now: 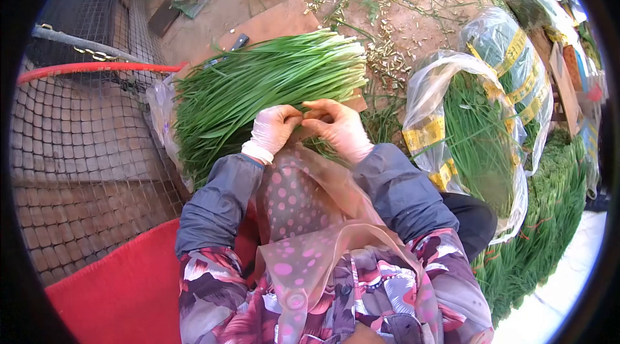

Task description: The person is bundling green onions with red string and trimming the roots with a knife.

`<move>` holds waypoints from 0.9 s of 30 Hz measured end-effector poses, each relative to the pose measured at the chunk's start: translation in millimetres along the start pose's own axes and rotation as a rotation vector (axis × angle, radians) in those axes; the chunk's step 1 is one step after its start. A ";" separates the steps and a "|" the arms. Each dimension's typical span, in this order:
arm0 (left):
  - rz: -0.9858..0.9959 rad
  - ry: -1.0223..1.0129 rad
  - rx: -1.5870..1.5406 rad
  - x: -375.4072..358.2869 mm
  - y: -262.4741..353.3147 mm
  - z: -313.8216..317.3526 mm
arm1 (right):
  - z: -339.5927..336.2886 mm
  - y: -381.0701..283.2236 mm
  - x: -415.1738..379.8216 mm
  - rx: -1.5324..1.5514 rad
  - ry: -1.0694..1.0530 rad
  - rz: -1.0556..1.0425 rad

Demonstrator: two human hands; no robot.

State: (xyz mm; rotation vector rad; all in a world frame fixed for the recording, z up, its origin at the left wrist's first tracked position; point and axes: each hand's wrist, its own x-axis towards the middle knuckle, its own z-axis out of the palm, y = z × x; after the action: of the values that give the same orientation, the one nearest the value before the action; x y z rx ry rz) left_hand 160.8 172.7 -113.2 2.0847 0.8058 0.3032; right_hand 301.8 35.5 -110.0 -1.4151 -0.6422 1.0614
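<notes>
A large pile of long green stalks with pale cut ends (271, 79) lies across a brown board (284, 19). At the pile's near edge, my left hand (273, 130) and my right hand (337, 126) meet, both in thin whitish gloves with bare-looking fingertips. The fingers of each hand are pinched together, tip to tip. Whatever sits between them is too small to make out. A dark knife handle (240, 41) shows at the pile's far side.
Open plastic bags with yellow tape (426, 134) hold more greens at the right, beside a long heap of green bundles (542, 228). Netting (84, 150) and a red hose (103, 67) lie left. Cut scraps (387, 53) litter the ground beyond.
</notes>
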 end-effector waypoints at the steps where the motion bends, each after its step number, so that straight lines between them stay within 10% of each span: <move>1: -0.004 -0.001 -0.003 -1.4 0.5 -0.4 | -0.3 8.3 -1.2 -0.001 -0.001 0.004; 4: -0.043 -0.042 0.031 -3.2 5.6 -2.0 | 4.7 26.6 -1.1 -0.620 0.089 -0.395; 7: -0.175 -0.075 -0.179 -7.3 12.6 -4.7 | 14.9 30.6 12.6 -0.843 0.103 -0.424; 12: 0.169 -0.047 0.127 -6.3 19.8 -11.6 | 23.7 31.0 18.3 -1.020 0.156 -0.405; 16: 0.662 0.237 0.477 22.5 74.1 -46.3 | 23.9 34.6 16.6 -0.899 0.145 -0.443; 23: 0.197 0.099 0.764 99.3 1.3 -13.8 | 22.6 23.2 26.0 -0.187 0.111 0.159; 27: 0.252 0.241 0.808 88.6 4.2 -8.5 | 11.0 -18.5 19.1 -1.130 -0.011 -0.626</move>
State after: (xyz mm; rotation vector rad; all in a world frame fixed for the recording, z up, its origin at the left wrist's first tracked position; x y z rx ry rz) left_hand 226.0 233.3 -111.4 2.9626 0.8989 0.4169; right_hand 304.0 60.1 -95.2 -1.9087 -1.7156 0.1341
